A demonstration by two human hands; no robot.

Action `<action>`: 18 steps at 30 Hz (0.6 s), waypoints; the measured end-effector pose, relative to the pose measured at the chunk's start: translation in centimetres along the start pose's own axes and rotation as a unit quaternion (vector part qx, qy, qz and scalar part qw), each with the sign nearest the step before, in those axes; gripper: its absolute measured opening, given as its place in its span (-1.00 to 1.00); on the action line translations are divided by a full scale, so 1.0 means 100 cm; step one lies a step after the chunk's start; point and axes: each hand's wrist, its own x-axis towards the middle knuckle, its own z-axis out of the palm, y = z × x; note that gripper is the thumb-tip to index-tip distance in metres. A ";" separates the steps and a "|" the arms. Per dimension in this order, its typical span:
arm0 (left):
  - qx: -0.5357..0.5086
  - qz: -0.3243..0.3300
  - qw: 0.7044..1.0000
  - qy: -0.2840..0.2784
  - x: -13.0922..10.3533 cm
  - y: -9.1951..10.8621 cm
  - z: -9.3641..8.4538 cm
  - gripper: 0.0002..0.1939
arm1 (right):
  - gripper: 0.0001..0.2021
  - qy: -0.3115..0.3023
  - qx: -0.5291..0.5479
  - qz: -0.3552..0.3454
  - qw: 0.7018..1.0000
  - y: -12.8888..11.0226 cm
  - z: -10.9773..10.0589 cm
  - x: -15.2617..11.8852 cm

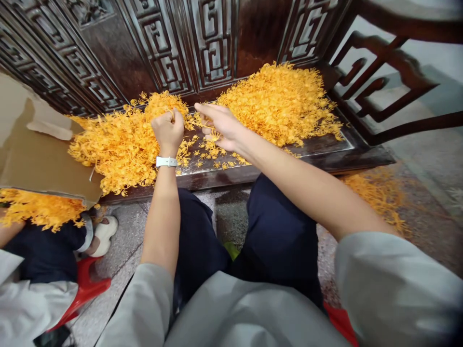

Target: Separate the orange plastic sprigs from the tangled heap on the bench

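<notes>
My left hand (pixel 168 127), with a white band on its wrist, is closed in a fist above the edge of the left heap of orange spidery, flower-like pieces (pixel 123 144). Whatever its fingers hold is hidden. To its right, my right hand (pixel 222 126) has its index finger stretched out and the other fingers curled around a few orange flower-like pieces (pixel 214 136). A bigger heap of the same pieces (pixel 282 103) lies just beyond and right of this hand. Loose pieces (pixel 213 153) are scattered on the dark wooden bench (pixel 231 179) between the heaps.
A carved wooden backrest (pixel 213 43) rises behind the bench, with an armrest (pixel 394 82) at right. On the left, a cardboard box (pixel 47 164) stands over more orange pieces, beside another person on a red stool (pixel 83 289). Orange strands (pixel 379 197) lie on the floor at right.
</notes>
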 end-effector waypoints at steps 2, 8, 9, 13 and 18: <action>-0.017 -0.012 1.000 -0.018 -0.003 0.007 0.000 -0.35 | -0.44 0.003 -0.017 0.001 1.000 -0.006 -0.009 -0.008; -0.062 -0.039 0.995 -0.064 -0.013 0.024 0.017 -0.43 | -0.52 0.078 -0.061 -0.039 0.994 -0.022 -0.051 -0.007; -0.066 -0.036 0.995 -0.070 -0.015 0.026 0.021 -0.43 | -0.53 0.091 -0.059 -0.046 0.993 -0.024 -0.058 -0.005; -0.062 -0.014 0.993 -0.103 -0.023 0.034 0.033 -0.40 | -0.51 0.111 -0.053 -0.031 0.992 -0.032 -0.081 0.001; -0.045 0.031 0.989 -0.139 -0.037 0.048 0.050 -0.37 | -0.51 0.177 -0.093 -0.043 0.979 -0.033 -0.094 0.009</action>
